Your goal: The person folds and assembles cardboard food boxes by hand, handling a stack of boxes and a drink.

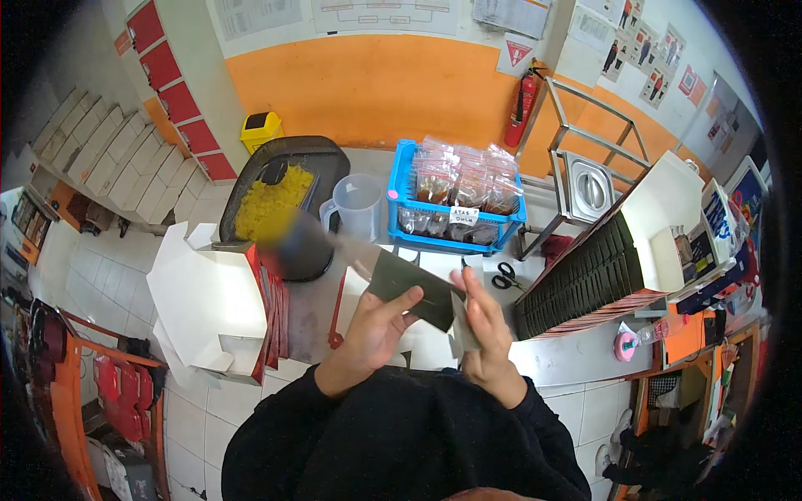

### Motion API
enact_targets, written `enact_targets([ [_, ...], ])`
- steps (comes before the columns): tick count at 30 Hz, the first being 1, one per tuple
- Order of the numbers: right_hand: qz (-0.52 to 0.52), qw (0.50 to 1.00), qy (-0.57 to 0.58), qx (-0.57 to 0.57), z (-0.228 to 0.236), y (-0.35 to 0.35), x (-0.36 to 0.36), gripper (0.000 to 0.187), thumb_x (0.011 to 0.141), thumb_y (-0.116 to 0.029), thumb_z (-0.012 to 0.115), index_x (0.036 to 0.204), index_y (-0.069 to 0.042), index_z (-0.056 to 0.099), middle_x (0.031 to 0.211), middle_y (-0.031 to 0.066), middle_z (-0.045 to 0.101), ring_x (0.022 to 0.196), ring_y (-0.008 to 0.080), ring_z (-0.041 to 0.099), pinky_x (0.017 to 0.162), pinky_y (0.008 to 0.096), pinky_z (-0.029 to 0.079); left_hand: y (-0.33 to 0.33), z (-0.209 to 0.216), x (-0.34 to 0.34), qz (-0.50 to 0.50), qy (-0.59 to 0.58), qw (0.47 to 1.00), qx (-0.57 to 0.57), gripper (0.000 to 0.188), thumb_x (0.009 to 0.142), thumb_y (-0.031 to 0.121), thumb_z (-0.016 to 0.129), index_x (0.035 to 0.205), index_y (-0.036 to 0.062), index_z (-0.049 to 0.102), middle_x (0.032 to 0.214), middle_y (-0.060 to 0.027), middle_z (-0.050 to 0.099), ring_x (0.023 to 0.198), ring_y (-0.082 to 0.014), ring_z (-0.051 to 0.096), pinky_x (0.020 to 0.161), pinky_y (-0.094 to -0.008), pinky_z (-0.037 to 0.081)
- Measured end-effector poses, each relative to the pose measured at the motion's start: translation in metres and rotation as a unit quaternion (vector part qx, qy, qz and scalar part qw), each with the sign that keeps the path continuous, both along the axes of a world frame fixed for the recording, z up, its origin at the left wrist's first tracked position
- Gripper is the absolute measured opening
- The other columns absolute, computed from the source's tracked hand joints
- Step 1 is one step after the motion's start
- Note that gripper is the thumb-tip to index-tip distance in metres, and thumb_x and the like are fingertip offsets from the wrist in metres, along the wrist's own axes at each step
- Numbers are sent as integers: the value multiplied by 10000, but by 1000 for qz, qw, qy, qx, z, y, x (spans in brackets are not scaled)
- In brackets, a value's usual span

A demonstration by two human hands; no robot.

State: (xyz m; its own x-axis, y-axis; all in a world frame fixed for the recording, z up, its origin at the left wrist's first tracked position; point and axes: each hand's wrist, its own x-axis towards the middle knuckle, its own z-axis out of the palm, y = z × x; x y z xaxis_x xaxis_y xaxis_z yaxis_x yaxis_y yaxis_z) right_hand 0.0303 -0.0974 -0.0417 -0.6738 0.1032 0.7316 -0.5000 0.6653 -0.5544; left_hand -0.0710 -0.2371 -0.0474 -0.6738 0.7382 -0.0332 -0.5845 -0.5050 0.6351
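In front of my chest, my left hand (372,330) grips a dark olive card piece (418,292), thumb on top and fingers beneath. It looks like a flat food carton. My right hand (489,338) is at its right end, with fingers stretched upward along a folded-up, lighter flap (464,327) and the thumb side hidden. White flat cartons (418,341) lie on the table under both hands. Beyond the left hand is a smeared black and yellow shape (294,242) that I cannot make out.
A blue crate (451,237) of bagged dark sauce stands behind, beside a clear jug (357,209) and a black tray (330,154) with yellow food. At left is an open white carton (209,305); at right, scissors (504,277) and a tall carton stack (576,275).
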Motion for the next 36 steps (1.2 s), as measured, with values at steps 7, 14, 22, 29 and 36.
enact_targets([
  [7,-71,980,39,183,16,8,-9,476,709,-179,783,1162,-80,679,1312,59,589,1166,387,546,955,433,487,-4,3,5,-5,87,996,33,342,1022,190,480,1336,57,458,1287,-96,556,1115,-177,591,913,-360,517],
  [14,18,986,40,158,12,16,-4,396,739,-244,767,1112,-122,718,1280,39,619,1210,404,510,1019,489,421,-11,-6,-3,-50,65,993,79,372,1044,284,409,1325,44,455,1313,-122,543,1179,-248,567,965,-459,489],
  [22,-148,973,35,174,-14,5,-18,597,698,-334,801,1257,-224,625,1477,187,345,1374,462,226,1117,557,222,-5,-29,-2,-87,63,992,66,382,1011,256,489,1346,73,478,1357,-125,525,1215,-293,542,1068,-503,393],
  [29,-100,947,150,264,-1,5,-7,341,664,-141,822,990,-149,724,1040,11,670,972,219,598,818,369,447,-27,-40,0,5,175,984,-32,378,996,241,507,1334,73,492,1357,-135,525,1222,-294,538,1067,-501,392],
  [36,-102,983,76,129,-14,2,-20,266,640,-21,803,875,-40,681,923,63,687,840,231,656,698,316,514,-43,-40,6,65,317,939,-119,376,981,226,525,1323,72,505,1356,-146,524,1229,-294,534,1067,-498,390],
])
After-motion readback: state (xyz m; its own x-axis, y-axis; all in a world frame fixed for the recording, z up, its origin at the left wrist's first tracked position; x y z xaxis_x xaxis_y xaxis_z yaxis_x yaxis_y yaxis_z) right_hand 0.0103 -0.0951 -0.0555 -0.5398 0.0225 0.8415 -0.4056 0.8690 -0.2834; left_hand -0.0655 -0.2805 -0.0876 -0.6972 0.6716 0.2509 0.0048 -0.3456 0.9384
